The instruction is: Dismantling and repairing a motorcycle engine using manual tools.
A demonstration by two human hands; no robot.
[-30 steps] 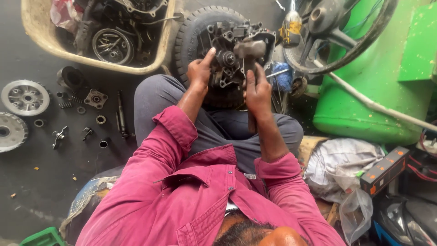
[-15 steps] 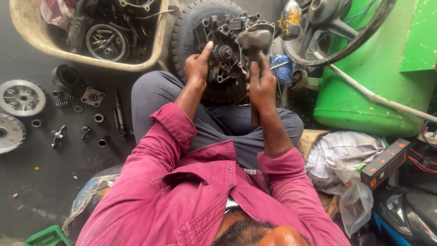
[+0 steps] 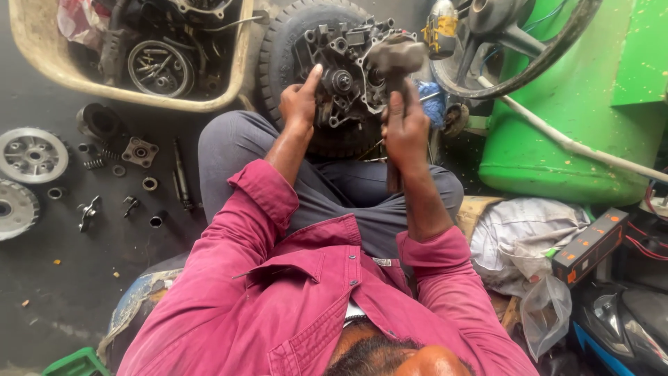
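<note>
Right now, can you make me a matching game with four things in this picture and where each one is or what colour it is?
Things:
1. hammer
2. engine case
3. tub
4. round metal plate

Places or colours:
A. flat on the dark floor, far left
B. gripped in the right hand
C. beige, full of greasy parts
D. resting on a tyre, touched by the left hand

Pairs: 1-B, 2-D, 3-C, 4-A

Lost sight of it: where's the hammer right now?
In the head view, the hammer is up centre, gripped in the right hand, its head over the engine case on the tyre.
</note>
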